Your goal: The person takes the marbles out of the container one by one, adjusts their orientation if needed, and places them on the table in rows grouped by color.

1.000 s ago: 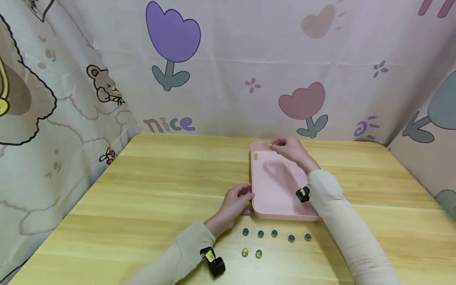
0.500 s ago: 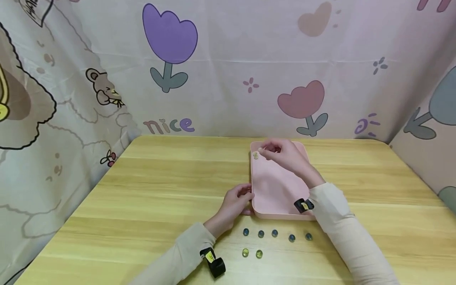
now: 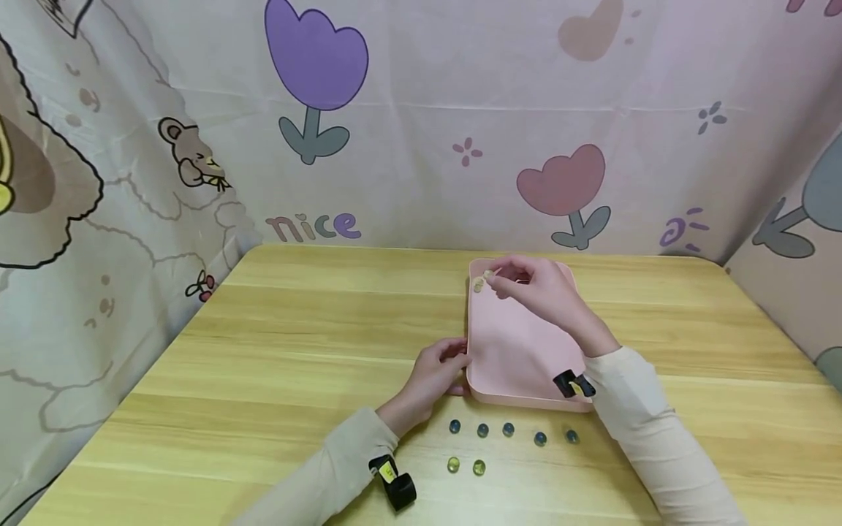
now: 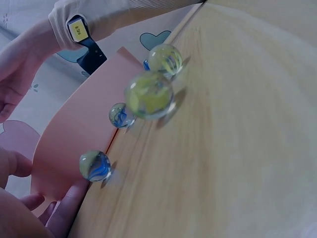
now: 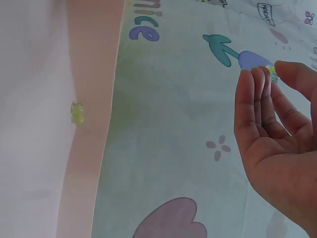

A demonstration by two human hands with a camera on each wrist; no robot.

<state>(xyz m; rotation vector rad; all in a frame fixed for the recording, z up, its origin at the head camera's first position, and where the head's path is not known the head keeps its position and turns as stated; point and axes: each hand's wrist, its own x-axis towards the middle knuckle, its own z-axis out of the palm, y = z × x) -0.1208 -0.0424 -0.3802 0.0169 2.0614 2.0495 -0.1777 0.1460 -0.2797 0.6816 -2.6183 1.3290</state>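
A pink tray (image 3: 520,351) stands on the table, and my left hand (image 3: 434,372) grips its near left side, thumb at the rim and fingers low on the outer wall. My right hand (image 3: 536,288) hovers over the tray's far left corner. Between thumb and fingertips it pinches a yellow-green glass marble (image 5: 273,74). Inside that corner, yellow-green marbles (image 3: 478,285) lie together against the wall. In front of the tray sits a row of several blue glass marbles (image 3: 509,429). Closer to me are two yellow-green marbles (image 3: 479,467), apart from each other.
The wooden table (image 3: 296,351) extends on both sides of the tray. Behind it hangs a printed cloth (image 3: 427,146) with flowers, which also lines the left and right sides. A black band with a camera (image 3: 395,482) is on my left wrist.
My right hand has moved left and slightly nearer from the tray's far edge to its far left corner, with the marble still pinched. The left hand has kept its hold on the tray.
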